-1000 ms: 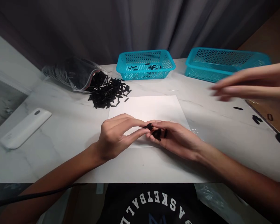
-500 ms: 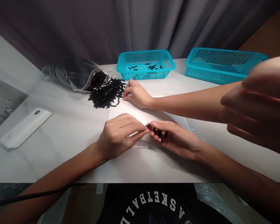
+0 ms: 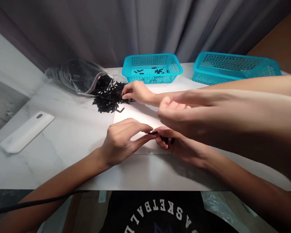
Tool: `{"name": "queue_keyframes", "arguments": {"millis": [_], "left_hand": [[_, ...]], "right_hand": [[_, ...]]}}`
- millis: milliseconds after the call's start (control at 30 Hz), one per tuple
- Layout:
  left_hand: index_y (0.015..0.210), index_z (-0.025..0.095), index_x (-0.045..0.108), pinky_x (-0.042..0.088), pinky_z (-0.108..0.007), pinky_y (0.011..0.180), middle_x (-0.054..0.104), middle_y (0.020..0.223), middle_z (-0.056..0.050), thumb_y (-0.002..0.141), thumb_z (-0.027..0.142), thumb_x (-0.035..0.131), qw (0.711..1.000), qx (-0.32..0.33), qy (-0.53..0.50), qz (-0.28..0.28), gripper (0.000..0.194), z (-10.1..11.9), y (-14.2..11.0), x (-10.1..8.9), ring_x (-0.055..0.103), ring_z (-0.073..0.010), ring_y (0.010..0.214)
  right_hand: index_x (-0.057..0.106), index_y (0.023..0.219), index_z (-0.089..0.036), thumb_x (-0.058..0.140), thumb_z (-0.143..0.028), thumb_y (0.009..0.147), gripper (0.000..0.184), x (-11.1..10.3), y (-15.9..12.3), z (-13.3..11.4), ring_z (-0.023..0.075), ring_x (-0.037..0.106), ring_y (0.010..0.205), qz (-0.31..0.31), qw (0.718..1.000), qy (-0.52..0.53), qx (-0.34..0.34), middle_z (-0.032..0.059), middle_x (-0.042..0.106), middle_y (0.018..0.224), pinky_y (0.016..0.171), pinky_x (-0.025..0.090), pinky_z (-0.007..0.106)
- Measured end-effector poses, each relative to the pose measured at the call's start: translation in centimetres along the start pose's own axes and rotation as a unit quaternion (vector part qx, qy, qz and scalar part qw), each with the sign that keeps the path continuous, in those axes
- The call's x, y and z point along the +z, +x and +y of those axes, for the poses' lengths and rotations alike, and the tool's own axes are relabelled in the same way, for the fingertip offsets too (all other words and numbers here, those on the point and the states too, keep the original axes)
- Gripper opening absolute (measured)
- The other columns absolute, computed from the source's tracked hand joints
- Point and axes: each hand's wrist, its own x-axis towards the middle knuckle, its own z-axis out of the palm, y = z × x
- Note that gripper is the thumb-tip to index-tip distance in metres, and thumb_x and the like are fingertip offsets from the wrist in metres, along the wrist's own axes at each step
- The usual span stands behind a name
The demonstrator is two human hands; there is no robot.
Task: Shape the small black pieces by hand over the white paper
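My left hand (image 3: 121,139) rests on a white sheet (image 3: 135,115) and pinches a small black piece (image 3: 153,133) at its fingertips. My right hand (image 3: 179,144) meets it there, curled round several more black pieces (image 3: 165,139). Another person's hand (image 3: 135,92) reaches across from the right into the loose pile of black pieces (image 3: 108,97). That person's other hand (image 3: 184,111) hangs close to the camera, above my right hand, and hides part of it.
An open plastic bag (image 3: 75,76) of black pieces lies at the back left. Two turquoise baskets stand at the back, the near one (image 3: 152,68) holding a few pieces, the other (image 3: 232,66) farther right. A white flat device (image 3: 26,132) lies at the left.
The other person's near hand has swept left across the view over my right hand. Their far hand has pushed deeper into the pile. My own hands have barely moved.
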Motion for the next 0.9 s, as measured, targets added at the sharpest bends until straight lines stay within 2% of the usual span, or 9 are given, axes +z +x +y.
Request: {"name": "queue_keyframes", "arguments": {"millis": [100, 200, 300, 400, 467, 533, 633, 733, 900], "left_hand": [[0.088, 0.015, 0.068, 0.056, -0.025, 0.069, 0.076, 0.078, -0.002, 0.083, 0.02, 0.076, 1.0, 0.003, 0.002, 0.005, 0.011, -0.1, 0.1, 0.0, 0.071, -0.0135, 0.071], [0.088, 0.015, 0.068, 0.055, -0.027, 0.07, 0.076, 0.077, -0.002, 0.086, 0.02, 0.073, 0.999, 0.005, 0.001, -0.032, 0.007, -0.4, 0.0, 0.1, 0.07, -0.0144, 0.071], [0.09, 0.015, 0.069, 0.053, -0.028, 0.068, 0.075, 0.077, -0.003, 0.091, 0.02, 0.067, 0.996, 0.019, 0.003, -0.082, 0.005, -0.7, -0.4, 0.3, 0.068, -0.0147, 0.07], [0.088, 0.014, 0.069, 0.052, -0.029, 0.065, 0.073, 0.075, -0.004, 0.092, 0.026, 0.066, 0.994, 0.05, 0.02, -0.095, 0.013, -0.6, -0.7, 0.6, 0.066, -0.016, 0.069], [0.089, 0.014, 0.069, 0.051, -0.03, 0.063, 0.072, 0.075, -0.005, 0.092, 0.028, 0.065, 0.993, 0.065, 0.03, -0.094, 0.015, -0.3, -0.8, 0.6, 0.065, -0.0166, 0.068], [0.091, 0.013, 0.069, 0.05, -0.03, 0.061, 0.071, 0.074, -0.005, 0.093, 0.027, 0.064, 0.993, 0.074, 0.035, -0.087, 0.014, 0.0, -0.7, 0.6, 0.064, -0.0167, 0.067], [0.092, 0.014, 0.068, 0.05, -0.03, 0.06, 0.07, 0.073, -0.004, 0.092, 0.023, 0.064, 0.994, 0.079, 0.026, -0.073, 0.01, 0.4, -0.4, 0.3, 0.064, -0.0172, 0.066], [0.09, 0.014, 0.067, 0.048, -0.031, 0.058, 0.069, 0.071, -0.005, 0.092, 0.019, 0.061, 0.995, 0.088, 0.013, -0.049, 0.008, 0.5, -0.4, 0.3, 0.063, -0.0179, 0.064], [0.08, 0.017, 0.065, 0.041, -0.031, 0.051, 0.062, 0.058, -0.003, 0.091, 0.015, 0.055, 0.993, 0.114, -0.004, -0.043, 0.015, 0.6, -1.0, 1.1, 0.055, -0.0165, 0.053]], "right_hand": [[0.07, 0.083, -0.025, 0.071, -0.012, 0.074, 0.016, -1.2, 4.1, -3.7, 0.0162, 0.067, 0.074, -0.018, 0.974, -0.213, -0.077, -0.0054, 0.064, 0.07, 0.059, 0.049, 0.024], [0.07, 0.075, -0.014, 0.071, -0.021, 0.078, 0.008, -2.6, 7.0, -7.2, 0.0086, 0.059, 0.064, -0.019, 0.957, -0.267, -0.107, -0.0042, 0.062, 0.066, 0.055, 0.042, 0.019], [0.075, 0.079, -0.012, 0.077, -0.022, 0.075, 0.011, -4.2, 6.6, -8.9, 0.0097, 0.057, 0.063, -0.057, 0.935, -0.323, -0.135, 0.0005, 0.069, 0.071, 0.057, 0.044, 0.021], [0.08, 0.09, -0.02, 0.075, -0.023, 0.079, 0.013, -5.6, 4.5, -9.9, 0.0155, 0.063, 0.076, -0.142, 0.863, -0.444, -0.193, 0.0043, 0.075, 0.094, 0.065, 0.048, 0.025], [0.078, 0.105, -0.023, 0.072, -0.025, 0.083, 0.023, -6.3, 3.3, -10.5, 0.0182, 0.065, 0.088, -0.169, 0.843, -0.473, -0.193, 0.0046, 0.073, 0.112, 0.072, 0.05, 0.027], [0.076, 0.112, -0.023, 0.072, -0.03, 0.084, 0.029, -7.0, 2.6, -11.0, 0.0207, 0.066, 0.096, -0.153, 0.873, -0.429, -0.172, 0.0065, 0.071, 0.12, 0.079, 0.052, 0.031], [0.076, 0.104, -0.019, 0.078, -0.034, 0.08, 0.029, -8.4, 2.4, -10.8, 0.0214, 0.067, 0.095, -0.052, 0.935, -0.305, -0.174, 0.0098, 0.073, 0.113, 0.084, 0.051, 0.035], [0.075, 0.092, -0.016, 0.077, -0.038, 0.081, 0.024, -10.1, 2.6, -9.8, 0.0158, 0.064, 0.079, 0.02, 0.938, -0.286, -0.194, 0.0078, 0.074, 0.093, 0.076, 0.049, 0.031], [0.076, 0.103, -0.015, 0.069, -0.043, 0.086, 0.033, -10.5, 2.6, -8.7, 0.016, 0.061, 0.072, 0.025, 0.924, -0.335, -0.185, 0.0091, 0.073, 0.088, 0.067, 0.047, 0.032]]}}
